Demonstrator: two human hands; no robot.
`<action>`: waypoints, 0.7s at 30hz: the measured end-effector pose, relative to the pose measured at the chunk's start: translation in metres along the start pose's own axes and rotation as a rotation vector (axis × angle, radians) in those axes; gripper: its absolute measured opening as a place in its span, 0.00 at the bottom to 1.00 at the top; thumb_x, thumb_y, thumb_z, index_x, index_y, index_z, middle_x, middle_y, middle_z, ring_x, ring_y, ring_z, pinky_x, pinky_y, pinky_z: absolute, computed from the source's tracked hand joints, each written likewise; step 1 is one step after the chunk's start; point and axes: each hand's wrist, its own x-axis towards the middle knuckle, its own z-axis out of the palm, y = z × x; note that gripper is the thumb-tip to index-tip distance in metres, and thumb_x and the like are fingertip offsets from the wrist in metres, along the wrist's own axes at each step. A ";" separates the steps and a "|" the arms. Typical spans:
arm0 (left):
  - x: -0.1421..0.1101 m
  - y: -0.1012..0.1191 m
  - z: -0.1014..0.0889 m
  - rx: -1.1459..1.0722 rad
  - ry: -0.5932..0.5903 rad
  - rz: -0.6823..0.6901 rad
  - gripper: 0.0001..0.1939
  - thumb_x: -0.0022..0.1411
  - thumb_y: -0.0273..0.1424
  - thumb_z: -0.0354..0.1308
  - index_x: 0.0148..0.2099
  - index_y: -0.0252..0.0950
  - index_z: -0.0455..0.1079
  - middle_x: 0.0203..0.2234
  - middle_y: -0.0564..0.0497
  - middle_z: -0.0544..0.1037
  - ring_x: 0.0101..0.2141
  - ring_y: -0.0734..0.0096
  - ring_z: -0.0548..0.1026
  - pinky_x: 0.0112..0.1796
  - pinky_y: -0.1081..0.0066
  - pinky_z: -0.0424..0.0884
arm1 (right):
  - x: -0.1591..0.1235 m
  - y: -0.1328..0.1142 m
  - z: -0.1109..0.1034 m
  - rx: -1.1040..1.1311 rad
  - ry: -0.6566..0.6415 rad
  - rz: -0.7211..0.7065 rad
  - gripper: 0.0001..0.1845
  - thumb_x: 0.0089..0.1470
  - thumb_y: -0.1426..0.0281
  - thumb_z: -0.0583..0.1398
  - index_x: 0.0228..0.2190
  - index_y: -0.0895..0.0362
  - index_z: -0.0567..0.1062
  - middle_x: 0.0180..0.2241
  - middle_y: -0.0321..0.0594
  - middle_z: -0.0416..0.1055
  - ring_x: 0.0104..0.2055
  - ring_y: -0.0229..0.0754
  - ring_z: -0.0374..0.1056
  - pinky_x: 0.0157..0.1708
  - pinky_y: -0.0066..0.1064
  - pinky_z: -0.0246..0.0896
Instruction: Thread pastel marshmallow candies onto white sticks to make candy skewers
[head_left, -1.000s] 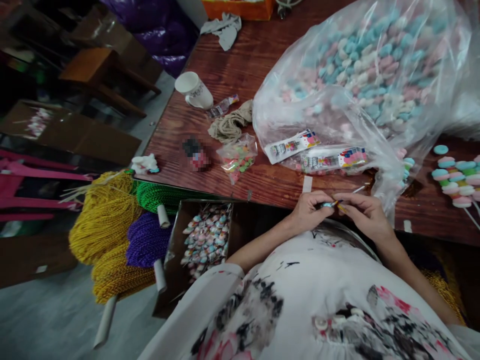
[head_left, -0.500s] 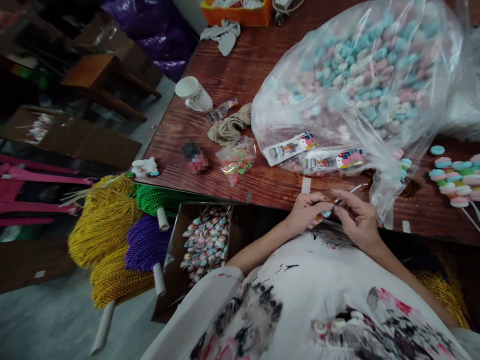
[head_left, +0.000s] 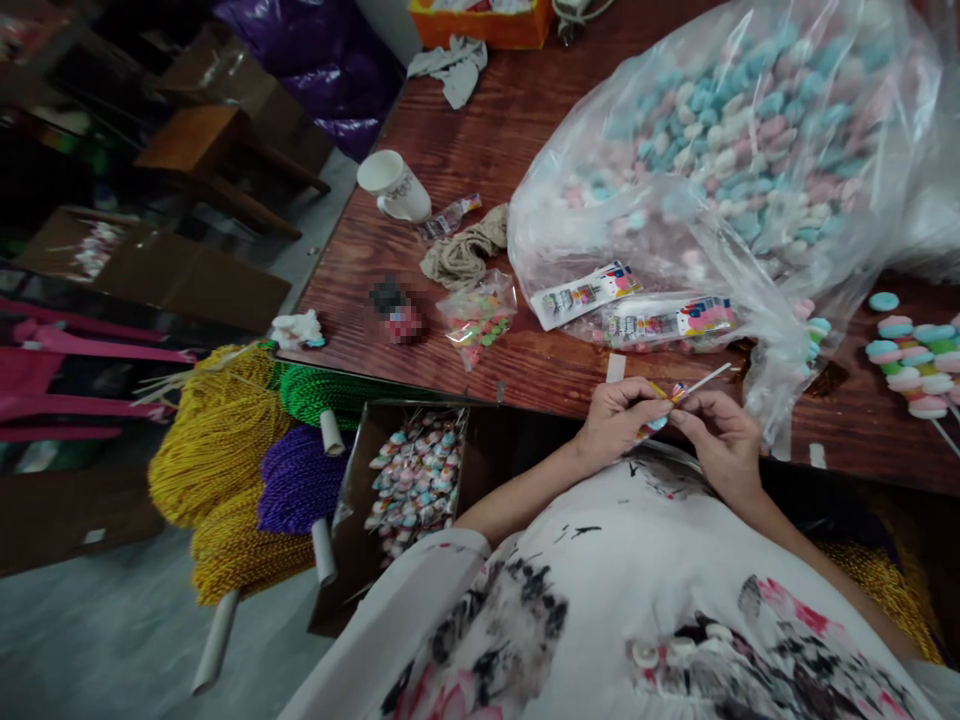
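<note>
A: Item in hand?
B: One candy stick (head_left: 709,380), at the near edge of the table (head_left: 337,290); left hand (head_left: 619,415) and right hand (head_left: 720,440), fingers of each pinched together on it.
A: Done?
B: Presumably the many sweets on sticks (head_left: 416,480) in the box (head_left: 337,600), left.
A: Outstanding?
B: This piece, seemingly unfinished; loose sweets (head_left: 757,135), large bag (head_left: 570,150), far right. Candy skewers (head_left: 926,365), right: stage unclear.

Just past three o'clock, a colourful piece (head_left: 657,423) is partly hidden by the left hand (head_left: 619,422). Toward ten, a small object (head_left: 396,310) is blurred into pixels. At twelve, an orange box (head_left: 484,31) is cropped by the top edge; at three, candy skewers (head_left: 915,365) by the right.
</note>
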 end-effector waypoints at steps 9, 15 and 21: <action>0.007 0.023 -0.004 0.168 -0.302 -0.215 0.15 0.46 0.38 0.69 0.26 0.29 0.74 0.18 0.54 0.71 0.21 0.81 0.65 0.25 0.77 0.59 | 0.034 -0.012 -0.038 -0.074 -0.660 -0.010 0.10 0.55 0.65 0.62 0.26 0.57 0.72 0.23 0.33 0.67 0.25 0.34 0.61 0.26 0.26 0.56; 0.013 0.032 -0.008 0.018 -0.525 -0.647 0.13 0.33 0.29 0.73 0.24 0.29 0.75 0.17 0.52 0.76 0.19 0.77 0.71 0.22 0.78 0.66 | 0.028 -0.044 -0.045 -0.478 -0.610 -0.978 0.10 0.56 0.78 0.53 0.36 0.57 0.74 0.28 0.42 0.71 0.32 0.41 0.64 0.34 0.37 0.62; 0.020 0.040 -0.001 0.009 -0.788 -0.807 0.10 0.34 0.26 0.73 0.23 0.30 0.76 0.16 0.49 0.76 0.16 0.73 0.71 0.17 0.76 0.68 | 0.020 -0.060 -0.062 -0.635 -0.706 -1.186 0.15 0.60 0.73 0.52 0.43 0.53 0.75 0.34 0.43 0.75 0.37 0.43 0.67 0.40 0.43 0.66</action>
